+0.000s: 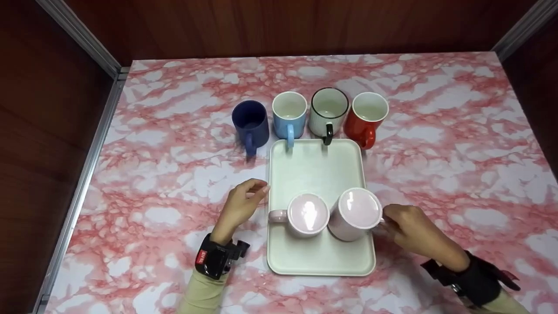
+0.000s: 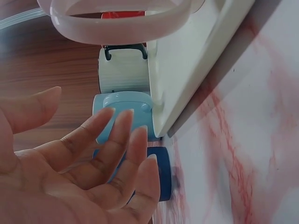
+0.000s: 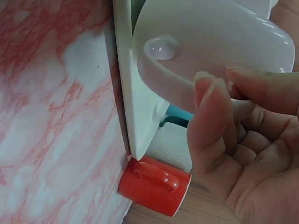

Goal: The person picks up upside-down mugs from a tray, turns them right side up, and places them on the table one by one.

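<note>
Two pale pink mugs are upside down over the cream tray (image 1: 301, 264). My right hand (image 1: 407, 229) pinches the handle of the right pink mug (image 1: 348, 224) between thumb and fingers. That mug (image 3: 210, 42) looks tilted against the tray in the right wrist view. Beside it, bottom up with its handle pointing left, stands the other pink mug (image 1: 308, 216). Just off the tray's left edge is my left hand (image 1: 242, 205), its fingers loosely spread and holding nothing. The left wrist view shows this palm (image 2: 70, 186) below the left mug's handle (image 2: 121, 28).
A row of upright mugs lines the tray's far end: dark blue (image 1: 257, 133), light blue (image 1: 281, 126), white with a black rim and handle (image 1: 317, 124), and red (image 1: 355, 126). They stand on a red-and-white marbled table (image 1: 174, 174). Brown wooden panels (image 1: 305, 26) enclose the back and sides.
</note>
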A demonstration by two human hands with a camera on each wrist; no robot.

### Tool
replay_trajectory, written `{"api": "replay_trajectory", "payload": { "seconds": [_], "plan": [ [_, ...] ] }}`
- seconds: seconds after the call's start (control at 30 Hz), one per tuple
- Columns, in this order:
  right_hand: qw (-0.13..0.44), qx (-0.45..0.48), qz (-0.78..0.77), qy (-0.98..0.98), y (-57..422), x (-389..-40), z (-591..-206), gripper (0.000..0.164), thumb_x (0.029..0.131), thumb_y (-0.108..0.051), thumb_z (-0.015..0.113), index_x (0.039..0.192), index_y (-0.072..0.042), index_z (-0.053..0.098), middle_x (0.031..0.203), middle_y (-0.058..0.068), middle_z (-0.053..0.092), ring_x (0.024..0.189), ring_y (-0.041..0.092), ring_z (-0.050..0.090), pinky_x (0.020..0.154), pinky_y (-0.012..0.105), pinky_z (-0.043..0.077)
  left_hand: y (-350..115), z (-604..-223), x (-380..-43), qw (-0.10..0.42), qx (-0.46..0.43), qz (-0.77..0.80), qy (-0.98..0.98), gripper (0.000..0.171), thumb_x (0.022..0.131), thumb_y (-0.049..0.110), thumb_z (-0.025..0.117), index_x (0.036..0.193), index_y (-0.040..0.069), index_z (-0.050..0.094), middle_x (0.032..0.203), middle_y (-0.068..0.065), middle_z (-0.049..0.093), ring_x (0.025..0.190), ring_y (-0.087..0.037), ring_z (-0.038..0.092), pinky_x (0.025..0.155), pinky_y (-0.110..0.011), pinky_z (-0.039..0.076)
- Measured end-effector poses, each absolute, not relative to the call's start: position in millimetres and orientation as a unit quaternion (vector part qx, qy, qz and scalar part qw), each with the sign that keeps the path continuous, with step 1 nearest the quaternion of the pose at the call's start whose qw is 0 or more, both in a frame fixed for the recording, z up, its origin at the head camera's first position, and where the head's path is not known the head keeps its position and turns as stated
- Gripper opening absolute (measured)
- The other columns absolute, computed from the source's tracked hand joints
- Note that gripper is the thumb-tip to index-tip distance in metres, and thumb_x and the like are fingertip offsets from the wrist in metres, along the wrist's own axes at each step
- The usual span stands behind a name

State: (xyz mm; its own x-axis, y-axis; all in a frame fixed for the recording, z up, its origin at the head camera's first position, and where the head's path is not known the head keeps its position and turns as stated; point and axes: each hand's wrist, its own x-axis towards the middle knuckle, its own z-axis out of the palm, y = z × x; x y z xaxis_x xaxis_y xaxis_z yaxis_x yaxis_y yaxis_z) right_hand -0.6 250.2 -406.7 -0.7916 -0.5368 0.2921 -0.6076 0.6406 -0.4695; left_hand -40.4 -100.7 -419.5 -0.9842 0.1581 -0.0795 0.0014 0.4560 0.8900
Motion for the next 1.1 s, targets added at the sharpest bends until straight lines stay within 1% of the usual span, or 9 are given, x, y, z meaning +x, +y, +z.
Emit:
{"api": "replay_trajectory", "payload": {
  "seconds": [0.2, 0.37, 0.5, 0.6, 0.73, 0.83, 0.97, 1.03, 1.1],
  "plan": [
    [0.066, 0.276, 0.32, -0.904, 254.6, 1.4, -398.1, 0.024, 0.067, 0.012, 0.069, 0.069, -0.008, 0.057, 0.062, -0.011, 0.048, 0.055, 0.0, 0.039, 0.047, 0.016, 0.033, -100.7, -417.8, -40.2, 0.076, 0.045, 0.523, 0.848, 0.026, 0.091, 0.019, 0.056, 0.105, -0.002, 0.062, 0.099, -0.016, 0.064, 0.096, -0.029, 0.059, 0.085, -0.039, 0.045],
    [0.055, 0.244, 0.386, -0.888, 258.4, 3.9, -390.1, 0.024, 0.07, 0.017, 0.065, 0.075, -0.005, 0.061, 0.063, -0.007, 0.054, 0.051, -0.001, 0.046, 0.044, 0.013, 0.037, -100.4, -415.3, -39.7, 0.069, 0.047, 0.528, 0.845, 0.025, 0.091, 0.017, 0.056, 0.104, -0.002, 0.062, 0.098, -0.016, 0.064, 0.095, -0.029, 0.059, 0.084, -0.039, 0.046],
    [0.035, 0.204, 0.443, -0.872, 257.1, 6.5, -382.9, 0.023, 0.073, 0.018, 0.061, 0.079, -0.004, 0.063, 0.06, -0.005, 0.054, 0.045, 0.005, 0.05, 0.041, 0.016, 0.04, -99.5, -410.4, -38.3, 0.054, 0.047, 0.532, 0.843, 0.023, 0.09, 0.015, 0.056, 0.104, -0.002, 0.063, 0.098, -0.015, 0.064, 0.096, -0.028, 0.059, 0.082, -0.04, 0.046],
    [0.008, 0.155, 0.483, -0.862, 252.9, 8.6, -376.4, 0.019, 0.078, 0.016, 0.059, 0.086, 0.0, 0.065, 0.061, 0.0, 0.058, 0.044, 0.012, 0.053, 0.041, 0.02, 0.042, -97.0, -405.2, -37.1, 0.042, 0.048, 0.539, 0.84, 0.023, 0.09, 0.016, 0.056, 0.104, -0.002, 0.063, 0.1, -0.014, 0.064, 0.097, -0.027, 0.058, 0.08, -0.039, 0.046],
    [-0.026, 0.087, 0.526, -0.845, 244.8, 9.8, -367.1, 0.012, 0.084, 0.008, 0.058, 0.093, 0.004, 0.065, 0.067, 0.007, 0.062, 0.048, 0.019, 0.056, 0.044, 0.026, 0.046, -91.1, -396.5, -35.3, 0.032, 0.056, 0.547, 0.834, 0.024, 0.09, 0.017, 0.056, 0.103, -0.002, 0.064, 0.101, -0.013, 0.065, 0.096, -0.025, 0.058, 0.078, -0.037, 0.047],
    [-0.045, 0.054, 0.569, -0.819, 238.3, 9.6, -360.9, 0.011, 0.087, 0.003, 0.058, 0.096, 0.006, 0.064, 0.07, 0.013, 0.062, 0.051, 0.023, 0.058, 0.046, 0.03, 0.048, -86.2, -389.4, -33.1, 0.029, 0.068, 0.548, 0.833, 0.023, 0.09, 0.017, 0.057, 0.101, -0.001, 0.065, 0.099, -0.012, 0.065, 0.095, -0.024, 0.059, 0.077, -0.036, 0.048],
    [-0.045, 0.023, 0.636, -0.77, 229.1, 8.6, -356.8, 0.012, 0.087, 0.002, 0.057, 0.095, 0.011, 0.061, 0.07, 0.019, 0.06, 0.052, 0.026, 0.057, 0.047, 0.031, 0.049, -78.7, -380.2, -29.9, 0.03, 0.09, 0.549, 0.83, 0.021, 0.09, 0.017, 0.057, 0.099, 0.0, 0.065, 0.097, -0.011, 0.065, 0.093, -0.024, 0.06, 0.077, -0.036, 0.048],
    [-0.032, 0.02, 0.666, -0.745, 224.2, 7.6, -356.8, 0.011, 0.087, 0.004, 0.057, 0.093, 0.013, 0.06, 0.07, 0.019, 0.06, 0.051, 0.025, 0.057, 0.046, 0.031, 0.049, -74.3, -376.0, -28.4, 0.031, 0.102, 0.551, 0.828, 0.022, 0.091, 0.019, 0.057, 0.099, 0.0, 0.065, 0.096, -0.01, 0.065, 0.092, -0.023, 0.06, 0.078, -0.036, 0.048],
    [-0.025, 0.036, 0.715, -0.697, 219.7, 6.1, -358.8, 0.012, 0.087, 0.008, 0.054, 0.092, 0.017, 0.057, 0.073, 0.019, 0.059, 0.052, 0.024, 0.058, 0.048, 0.03, 0.05, -69.2, -372.1, -27.2, 0.034, 0.113, 0.556, 0.823, 0.022, 0.091, 0.019, 0.057, 0.098, 0.001, 0.065, 0.096, -0.01, 0.065, 0.092, -0.022, 0.06, 0.079, -0.035, 0.048]
  ]
}}
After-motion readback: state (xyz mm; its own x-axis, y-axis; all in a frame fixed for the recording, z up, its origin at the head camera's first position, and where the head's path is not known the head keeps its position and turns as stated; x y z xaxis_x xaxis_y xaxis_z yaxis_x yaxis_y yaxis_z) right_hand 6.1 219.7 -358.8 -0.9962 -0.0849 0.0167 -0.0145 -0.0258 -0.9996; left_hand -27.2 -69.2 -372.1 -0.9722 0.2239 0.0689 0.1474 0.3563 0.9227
